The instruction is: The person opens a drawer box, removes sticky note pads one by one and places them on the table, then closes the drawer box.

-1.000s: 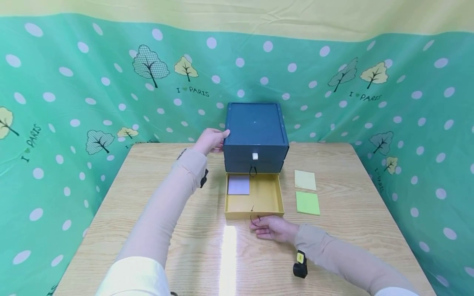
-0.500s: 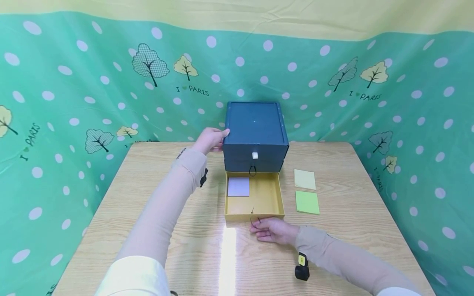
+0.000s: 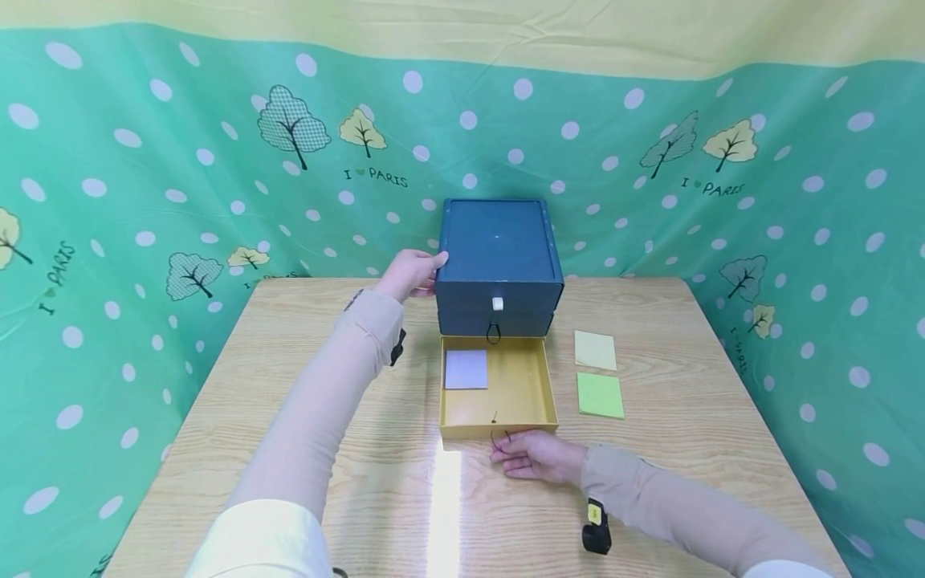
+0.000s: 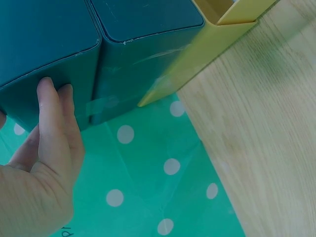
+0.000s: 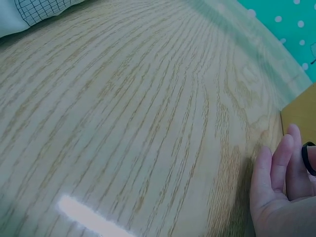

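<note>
A dark blue drawer box [image 3: 497, 241] stands at the back of the table. Its yellow bottom drawer [image 3: 520, 385] is pulled out, with a lilac paper pad [image 3: 466, 369] lying inside at the left. My left hand [image 3: 410, 273] rests against the box's left side; in the left wrist view its straight fingers [image 4: 54, 123] touch the blue wall. At the drawer's front, my right hand [image 3: 538, 456] has a finger hooked through the black cord loop [image 5: 308, 158] that serves as a pull. Part of that hand is cut off in the right wrist view.
Right of the drawer lie a pale yellow paper pad [image 3: 596, 351] and a bright green one [image 3: 600, 395] on the wooden table [image 3: 686, 425]. The box's upper drawers, with a white knob [image 3: 497, 304] and another black loop [image 3: 494, 334], are closed. Dotted green cloth [image 3: 592, 160] hangs behind.
The yellow drawer has slid a little further out toward me, following my right hand. The lilac pad came along with it. My left hand stays in place on the box.
</note>
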`<state>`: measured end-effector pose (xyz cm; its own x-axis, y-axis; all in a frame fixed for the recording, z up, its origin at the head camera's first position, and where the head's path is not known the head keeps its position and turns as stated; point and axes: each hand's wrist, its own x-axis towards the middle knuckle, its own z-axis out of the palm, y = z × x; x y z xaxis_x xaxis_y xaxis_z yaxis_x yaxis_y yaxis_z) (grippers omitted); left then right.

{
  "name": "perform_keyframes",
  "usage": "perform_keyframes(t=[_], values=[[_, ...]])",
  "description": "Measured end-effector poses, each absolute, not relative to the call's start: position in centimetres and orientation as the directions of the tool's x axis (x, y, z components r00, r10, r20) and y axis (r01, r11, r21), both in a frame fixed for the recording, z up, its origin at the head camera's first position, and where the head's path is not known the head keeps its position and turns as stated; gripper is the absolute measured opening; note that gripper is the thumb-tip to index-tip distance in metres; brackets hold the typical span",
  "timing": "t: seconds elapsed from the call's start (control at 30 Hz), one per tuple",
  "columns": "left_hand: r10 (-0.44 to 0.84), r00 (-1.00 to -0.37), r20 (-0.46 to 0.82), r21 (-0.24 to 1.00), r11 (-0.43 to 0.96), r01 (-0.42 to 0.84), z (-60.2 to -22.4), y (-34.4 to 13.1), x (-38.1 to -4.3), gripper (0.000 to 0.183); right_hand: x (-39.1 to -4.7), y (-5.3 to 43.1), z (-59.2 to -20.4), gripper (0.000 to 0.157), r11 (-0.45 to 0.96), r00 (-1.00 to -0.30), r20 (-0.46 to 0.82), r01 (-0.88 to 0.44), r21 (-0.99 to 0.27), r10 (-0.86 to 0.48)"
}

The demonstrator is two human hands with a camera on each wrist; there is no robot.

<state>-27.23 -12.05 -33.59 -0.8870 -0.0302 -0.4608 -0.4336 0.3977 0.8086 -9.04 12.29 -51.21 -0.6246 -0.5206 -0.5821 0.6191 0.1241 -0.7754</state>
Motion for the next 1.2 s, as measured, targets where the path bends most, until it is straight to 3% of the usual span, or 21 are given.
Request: perform_keyframes(t=[0.67,1.2], values=[[-0.025,-0.885,-0.464,0.821,0.362,-0.441,-33.81,-12.23,-27.23,0.058,-8.95,12.38,-51.24,0.030,0.166,-0.589,-0.592,0.617,-0.769,-0.551],[-0.020,-0.880,-0.474,0.817,0.364,-0.448,-33.74,-12.29,-27.36,0.058,-8.75,12.80,-51.17,0.029,0.220,-0.516,-0.601,0.618,-0.755,-0.610]])
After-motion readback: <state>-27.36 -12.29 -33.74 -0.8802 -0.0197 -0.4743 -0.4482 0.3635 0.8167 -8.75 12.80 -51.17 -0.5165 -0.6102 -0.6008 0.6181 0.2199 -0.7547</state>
